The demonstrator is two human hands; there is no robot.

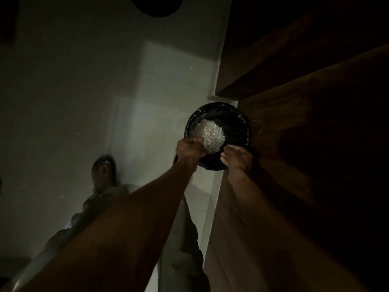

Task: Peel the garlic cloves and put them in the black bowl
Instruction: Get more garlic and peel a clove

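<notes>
Black round container (235,121), bag-lined, stands on pale tiled floor (160,85) against dark wooden cabinet (305,127), at cabinet's corner. Inside I see heap of white papery garlic skins (210,133), bright against black lining. My left hand (189,149) reaches down to container's near-left rim, fingers curled in fist touching heap. My right hand (236,158) hangs over near-right rim, fingers loose, holding nothing. Sandalled foot (104,171) on floor, left. Scene dim.

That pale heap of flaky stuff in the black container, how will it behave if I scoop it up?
The pale heap looks like thin papery flakes, so probably very light and floppy. Loosely piled, it may scatter or drift. The left hand grips some at its edge.
</notes>
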